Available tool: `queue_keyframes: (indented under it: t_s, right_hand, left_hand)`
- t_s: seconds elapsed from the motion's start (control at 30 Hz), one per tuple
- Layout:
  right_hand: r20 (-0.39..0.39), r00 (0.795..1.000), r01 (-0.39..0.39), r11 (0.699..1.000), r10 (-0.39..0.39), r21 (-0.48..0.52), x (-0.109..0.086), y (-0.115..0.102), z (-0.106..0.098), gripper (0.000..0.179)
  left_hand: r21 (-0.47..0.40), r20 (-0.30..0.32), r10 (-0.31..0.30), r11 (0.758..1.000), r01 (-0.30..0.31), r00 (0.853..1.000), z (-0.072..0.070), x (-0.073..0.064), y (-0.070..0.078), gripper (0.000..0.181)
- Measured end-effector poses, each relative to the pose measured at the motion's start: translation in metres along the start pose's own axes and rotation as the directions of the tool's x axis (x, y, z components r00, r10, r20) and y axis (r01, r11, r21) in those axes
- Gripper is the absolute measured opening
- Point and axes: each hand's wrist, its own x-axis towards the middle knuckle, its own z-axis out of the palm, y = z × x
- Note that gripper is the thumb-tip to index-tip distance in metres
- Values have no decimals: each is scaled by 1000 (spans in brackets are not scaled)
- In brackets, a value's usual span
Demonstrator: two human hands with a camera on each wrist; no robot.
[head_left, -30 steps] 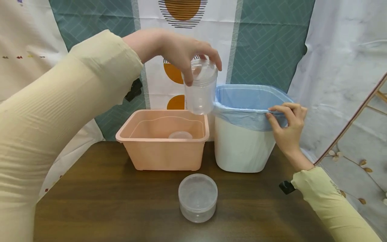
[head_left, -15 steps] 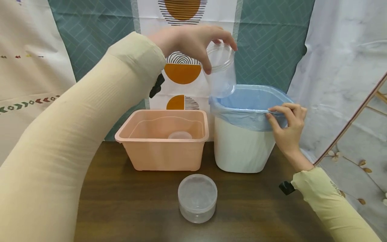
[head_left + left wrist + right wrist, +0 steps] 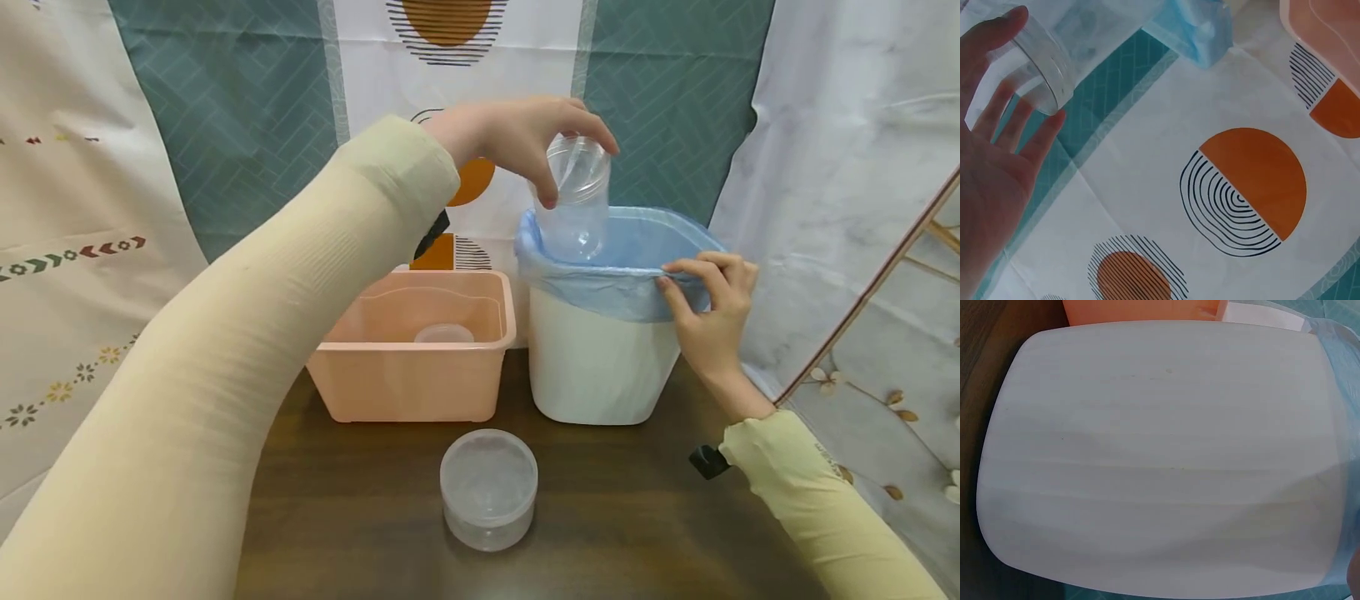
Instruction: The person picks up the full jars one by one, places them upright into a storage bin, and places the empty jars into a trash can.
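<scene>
In the head view my left hand grips a clear plastic jar near its top, fingers and thumb around the rim. The jar's lower end is at the mouth of a white bin lined with a blue bag. The left wrist view shows the jar's rim between fingers and thumb. At the bin's front right rim, my right hand pinches the bag's folded edge between thumb and fingers. The right wrist view is mostly filled by the bin's side, with only a bit of that hand at the edge.
A peach plastic tub stands left of the bin, with a round clear container inside. A short, round clear container with a frosted top sits on the dark wooden table in front. Patterned cloths hang behind.
My left hand has carried the jar rightward from above the gap between tub and bin, rising and then lowering to the bin's mouth. My right hand keeps its place on the bag's edge.
</scene>
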Motion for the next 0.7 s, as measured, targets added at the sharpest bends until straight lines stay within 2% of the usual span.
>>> queue_keyframes:
  t_s: [0.33, 0.7]
  right_hand:
    - [14, 1000, -24, 999, 25, -39, -3, 10, -2, 15]
    - [25, 999, -24, 999, 25, -42, -3, 13, -1, 14]
  left_hand:
    - [-50, 68, -9, 999, 12, 998, 20, 14, -2, 78]
    - [-71, 105, 8, 998, -1, 994, 37, 19, -8, 79]
